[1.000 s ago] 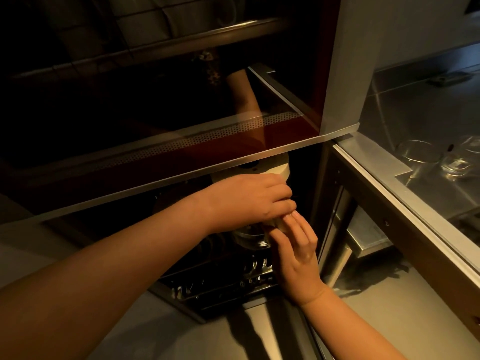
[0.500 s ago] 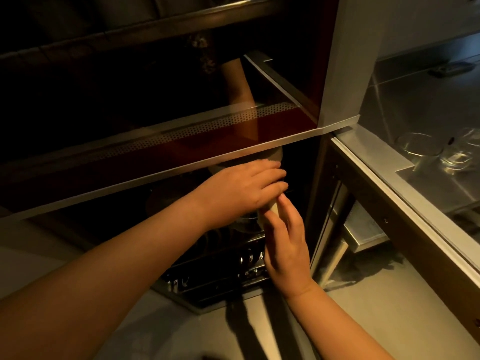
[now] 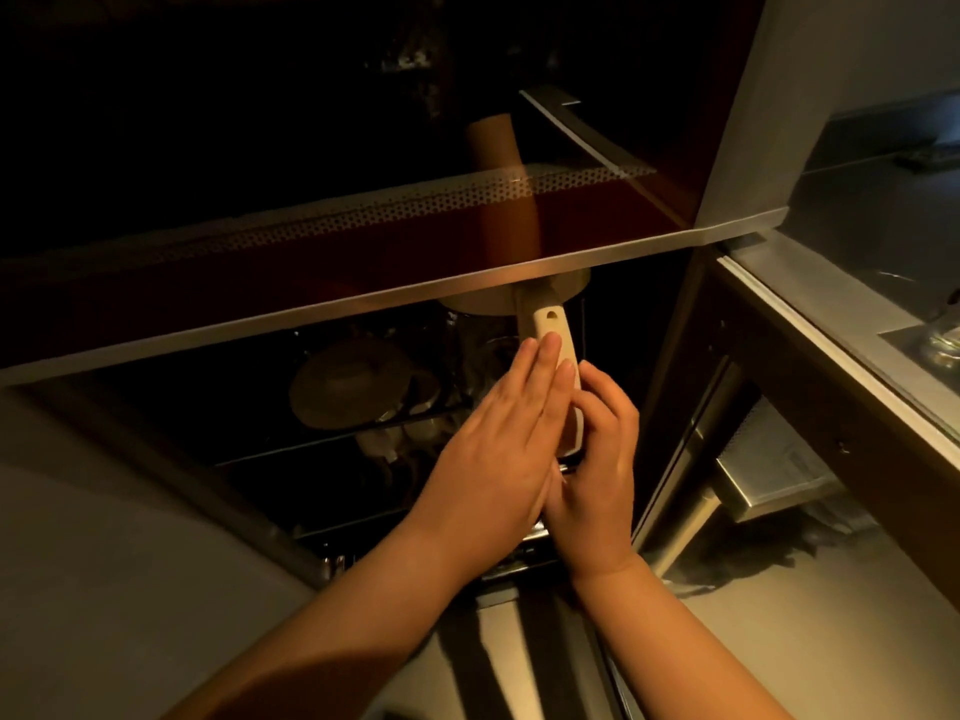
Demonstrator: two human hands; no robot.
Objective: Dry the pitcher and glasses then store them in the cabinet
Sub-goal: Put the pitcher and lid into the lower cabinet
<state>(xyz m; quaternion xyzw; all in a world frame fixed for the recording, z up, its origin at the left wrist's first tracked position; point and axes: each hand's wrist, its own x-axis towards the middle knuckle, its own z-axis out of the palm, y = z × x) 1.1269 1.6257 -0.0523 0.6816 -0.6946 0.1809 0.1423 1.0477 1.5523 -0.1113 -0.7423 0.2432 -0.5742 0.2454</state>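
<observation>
**Setting the pitcher on the cabinet rack**

I judge this to be the storing step: the pitcher (image 3: 545, 324) is inside the open cabinet (image 3: 737, 226), its cream lid tucked just under the edge of the raised door (image 3: 363, 241), its handle facing me. My left hand (image 3: 498, 449) is flat, fingers straight and pressed together, laid against the left side of the handle. My right hand (image 3: 597, 459) is curled with its fingers bent around the lower end of the handle; I cannot tell how firmly it pinches. The clear body is hard to make out in the dark, so I cannot tell whether its base rests on the wire rack (image 3: 363, 449) yet

Next, I think, I need to feel that it sits steady, then let go with both hands and draw them out low, under the door edge

Just left of the pitcher on the rack lies a round dish (image 3: 353, 387), near enough to knock. On the steel counter (image 3: 831, 324) at far right a bit of glassware (image 3: 943, 340) shows at the frame edge, so I judge the glasses are not yet put away
</observation>
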